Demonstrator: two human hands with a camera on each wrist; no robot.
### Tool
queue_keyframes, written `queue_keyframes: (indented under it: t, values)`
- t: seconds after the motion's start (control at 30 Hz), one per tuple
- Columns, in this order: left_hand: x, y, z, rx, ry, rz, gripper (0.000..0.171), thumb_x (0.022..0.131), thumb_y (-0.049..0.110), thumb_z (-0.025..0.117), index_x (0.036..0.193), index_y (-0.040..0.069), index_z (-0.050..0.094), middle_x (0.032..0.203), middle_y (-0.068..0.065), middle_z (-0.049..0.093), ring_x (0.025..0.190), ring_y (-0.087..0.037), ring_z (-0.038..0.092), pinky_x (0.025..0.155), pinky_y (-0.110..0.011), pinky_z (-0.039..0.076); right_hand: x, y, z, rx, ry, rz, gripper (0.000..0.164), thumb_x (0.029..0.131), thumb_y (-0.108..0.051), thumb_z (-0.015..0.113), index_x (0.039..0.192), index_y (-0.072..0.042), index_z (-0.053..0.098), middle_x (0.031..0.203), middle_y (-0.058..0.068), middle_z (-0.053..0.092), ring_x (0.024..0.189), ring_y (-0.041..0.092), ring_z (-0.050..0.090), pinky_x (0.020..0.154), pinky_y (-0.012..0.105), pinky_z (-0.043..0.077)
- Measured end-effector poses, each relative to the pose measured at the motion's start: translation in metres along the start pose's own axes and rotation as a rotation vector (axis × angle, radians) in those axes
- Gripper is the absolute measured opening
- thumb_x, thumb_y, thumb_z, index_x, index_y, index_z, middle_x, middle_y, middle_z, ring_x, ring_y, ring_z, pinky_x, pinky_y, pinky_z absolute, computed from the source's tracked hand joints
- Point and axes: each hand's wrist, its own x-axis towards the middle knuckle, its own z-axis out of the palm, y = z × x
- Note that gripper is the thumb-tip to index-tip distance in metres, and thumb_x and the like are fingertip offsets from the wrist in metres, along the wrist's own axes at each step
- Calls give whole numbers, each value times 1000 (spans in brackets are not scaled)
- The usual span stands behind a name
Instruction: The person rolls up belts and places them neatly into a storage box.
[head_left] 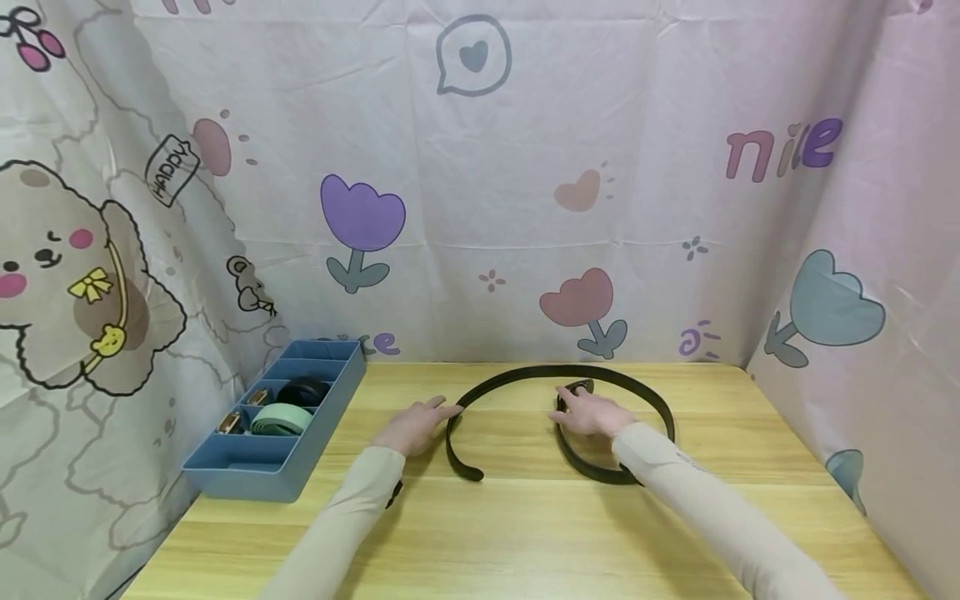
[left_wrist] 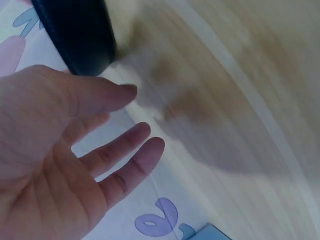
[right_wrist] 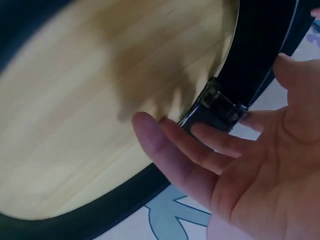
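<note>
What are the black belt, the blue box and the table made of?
Black belt: probably leather or imitation leather, smooth with a slight sheen.
Blue box: likely plastic, smooth, evenly coloured, with thin walls.
Table: wood or wood-look, with pale striped grain; I can't tell which.

Belt: plain black. Tray: uniform muted blue. Coiled straps inside it: one mint green, one black; buckle beside the green one, gold-toned. Tabletop: pale yellow wood grain, streaked with lighter bands. Sleeves: off-white, plain. Backdrop cloth: whitish (pinker toward the right edge), printed with a purple tulip, a dusty-red tulip, a grey-blue tulip and a black-outlined cartoon animal, pink-cheeked with a yellow bow.
</note>
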Motion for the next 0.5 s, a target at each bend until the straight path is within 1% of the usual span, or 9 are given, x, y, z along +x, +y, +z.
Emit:
queue_keyframes:
  t: [0.03,0.07,0.13,0.2,0.27,0.3,0.37,0.43,0.5]
  values:
    - [1,1,1,16,7,17,59,91,-5,58,141,27,53,152,-12,42,129,-45,48,99,-59,44,3,-1,1,-9,5,19,67,101,-49,44,154,-11,29,153,29,30,138,47,36,107,63,33]
    - [2,2,3,28,19,38,53,92,-2,60,138,24,57,149,-11,46,126,-43,51,99,-58,45,5,-3,2,-22,18,24,66,100,-49,45,152,-9,32,152,28,33,137,46,39,106,62,34]
    - [3,4,4,38,56,81,38,93,2,61,128,17,64,137,-10,58,117,-39,59,97,-54,48,8,-4,4,-39,36,4,61,99,-47,50,144,-7,43,144,24,46,130,41,48,104,58,39]
    - [2,3,5,31,100,110,26,92,3,63,115,11,69,119,-10,68,105,-34,65,93,-49,51,8,-4,4,-40,45,-43,51,96,-43,57,133,-8,53,129,18,59,117,33,57,98,52,45]
    - [0,1,4,13,145,111,14,91,4,65,102,9,72,101,-8,72,93,-30,68,88,-45,53,6,-3,3,-30,47,-110,37,92,-36,65,120,-11,59,111,9,65,99,24,60,88,45,48]
    - [-1,0,4,12,159,101,10,90,3,66,95,9,72,93,-7,72,89,-28,68,85,-44,53,4,-2,3,-22,42,-151,32,90,-30,69,115,-12,60,104,6,65,92,21,59,84,43,49]
    - [-3,-3,2,34,188,67,7,86,3,69,85,10,71,86,-6,72,83,-27,67,80,-43,54,1,0,2,-4,22,-229,26,85,-18,73,108,-12,61,95,3,64,82,17,55,77,38,48]
    - [-6,-7,0,68,208,17,11,81,1,72,77,11,69,80,-5,70,77,-25,66,73,-43,53,-4,2,1,14,-6,-297,29,81,-7,73,106,-11,59,89,3,62,75,15,51,70,34,46]
    - [-9,-10,-2,92,211,-46,15,78,0,73,71,12,66,76,-4,68,73,-25,64,65,-43,53,-9,4,1,18,-32,-357,37,77,2,72,107,-10,55,86,4,60,71,14,47,66,31,44]
